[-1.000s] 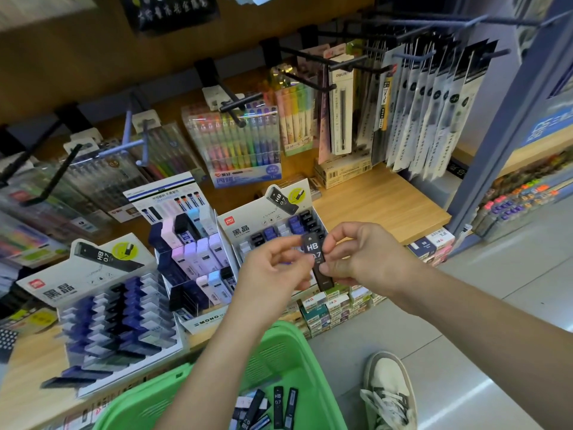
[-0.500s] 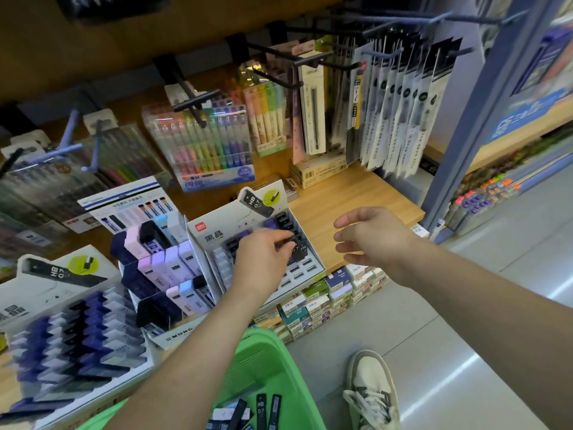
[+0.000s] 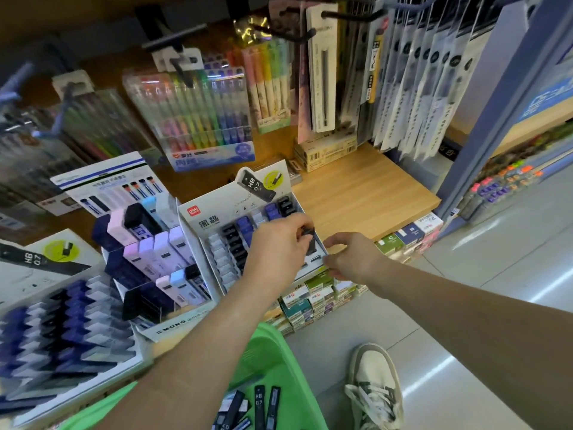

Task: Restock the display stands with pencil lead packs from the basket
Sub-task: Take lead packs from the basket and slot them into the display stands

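Left hand is over the white display stand, the one with the HB 0.7 header card, and its grip is clamped on a black pencil lead pack. Thumb and fingertips pinch the pack's top end. The pack stands in the stand's right-hand column, just inside the right wall, lower end down among the slots.

Right hand comes in from the right. Its fingers and thumb are curled together on the stand's front right corner, so that grip is closed on the cardboard edge.

The stand sits tilted back near the front edge of the wooden shelf, with dark and blue packs filling its upper rows and pale ones down its left column. Just beside it to the left is a MONO stand of lilac, pale blue and black packs. Further left, at the shelf's front left, is another HB 0.7 stand stacked with blue packs.

Below the arms is the green basket, with loose black lead packs lying in its bottom. A pale sneaker is on the floor to its right. Small boxes line up under the shelf's front edge. A highlighter set and carded pens hang behind.
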The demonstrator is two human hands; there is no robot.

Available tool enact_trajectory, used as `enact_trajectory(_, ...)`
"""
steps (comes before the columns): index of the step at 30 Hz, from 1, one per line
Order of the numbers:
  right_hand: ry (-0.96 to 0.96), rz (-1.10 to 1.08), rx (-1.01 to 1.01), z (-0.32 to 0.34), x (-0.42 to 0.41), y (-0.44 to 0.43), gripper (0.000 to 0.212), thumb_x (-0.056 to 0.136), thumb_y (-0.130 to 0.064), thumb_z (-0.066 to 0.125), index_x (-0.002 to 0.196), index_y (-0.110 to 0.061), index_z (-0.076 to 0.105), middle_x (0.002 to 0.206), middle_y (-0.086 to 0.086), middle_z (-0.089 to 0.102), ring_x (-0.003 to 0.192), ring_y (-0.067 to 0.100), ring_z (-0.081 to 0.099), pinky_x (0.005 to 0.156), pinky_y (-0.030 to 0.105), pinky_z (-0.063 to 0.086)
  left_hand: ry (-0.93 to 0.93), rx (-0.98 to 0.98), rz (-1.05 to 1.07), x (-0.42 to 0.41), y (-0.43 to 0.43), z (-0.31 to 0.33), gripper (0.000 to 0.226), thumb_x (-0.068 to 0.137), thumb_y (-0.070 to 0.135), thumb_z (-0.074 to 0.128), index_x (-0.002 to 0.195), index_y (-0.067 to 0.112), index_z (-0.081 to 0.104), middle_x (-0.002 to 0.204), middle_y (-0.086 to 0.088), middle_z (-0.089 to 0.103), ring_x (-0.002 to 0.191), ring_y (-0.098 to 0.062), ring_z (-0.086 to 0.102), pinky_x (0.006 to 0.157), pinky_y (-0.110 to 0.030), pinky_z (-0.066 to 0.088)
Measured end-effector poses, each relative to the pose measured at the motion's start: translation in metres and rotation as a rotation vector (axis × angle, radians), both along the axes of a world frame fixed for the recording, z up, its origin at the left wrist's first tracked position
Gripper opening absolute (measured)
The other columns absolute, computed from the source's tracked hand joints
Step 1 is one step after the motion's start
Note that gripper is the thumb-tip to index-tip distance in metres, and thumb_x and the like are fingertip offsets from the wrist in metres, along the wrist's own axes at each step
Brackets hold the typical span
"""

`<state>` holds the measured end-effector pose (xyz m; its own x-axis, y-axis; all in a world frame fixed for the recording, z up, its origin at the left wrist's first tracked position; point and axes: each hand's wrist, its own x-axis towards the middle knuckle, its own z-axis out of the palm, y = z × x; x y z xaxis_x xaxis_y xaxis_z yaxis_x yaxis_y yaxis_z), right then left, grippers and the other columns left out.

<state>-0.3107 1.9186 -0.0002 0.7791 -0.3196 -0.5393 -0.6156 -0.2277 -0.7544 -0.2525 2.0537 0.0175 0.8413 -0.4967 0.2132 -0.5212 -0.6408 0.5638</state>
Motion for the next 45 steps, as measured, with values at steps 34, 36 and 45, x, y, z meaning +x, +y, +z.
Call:
enact_trajectory(34, 0.249, 1.213, -0.629, -0.154, -0.133, 0.201, 0.071, 0.085, 0.003, 0.059, 0.149, -0.009, 0.031, 0.123, 0.018, 0.053, 0.1, 0.031, 0.061, 0.081, 0.033, 0.049, 0.474, 0.751, -0.029, -0.158, 0.278, -0.212, 0.087, 0.082, 0.028, 0.072, 0.15, 0.014, 0.019, 0.157, -0.01, 0.02, 0.143, -0.029, 0.021, 0.114, -0.042, 0.03)
enact_trajectory(36, 0.234, 1.263, -0.711, -0.18, -0.14, 0.205, 0.072, 0.084, 0.003, 0.059, 0.148, -0.009, 0.028, 0.132, 0.02, 0.048, 0.11, 0.035, 0.058, 0.088, 0.04, 0.05, 0.402, 0.767, -0.068, -0.152, 0.267, -0.232, 0.098, 0.079, 0.026, 0.075, 0.151, 0.012, 0.011, 0.159, -0.011, 0.013, 0.144, -0.031, 0.017, 0.115, -0.045, 0.025)
enact_trajectory(45, 0.136, 1.307, -0.83, -0.227, -0.139, 0.206, 0.075, 0.082, -0.001, 0.065, 0.145, -0.024, 0.03, 0.147, 0.015, 0.031, 0.127, 0.033, 0.041, 0.086, 0.041, 0.058, 0.341, 0.766, -0.014, -0.15, 0.262, -0.267, 0.077, 0.088, 0.029, 0.06, 0.148, 0.013, 0.015, 0.143, -0.01, 0.033, 0.132, -0.028, 0.029, 0.106, -0.05, 0.032)
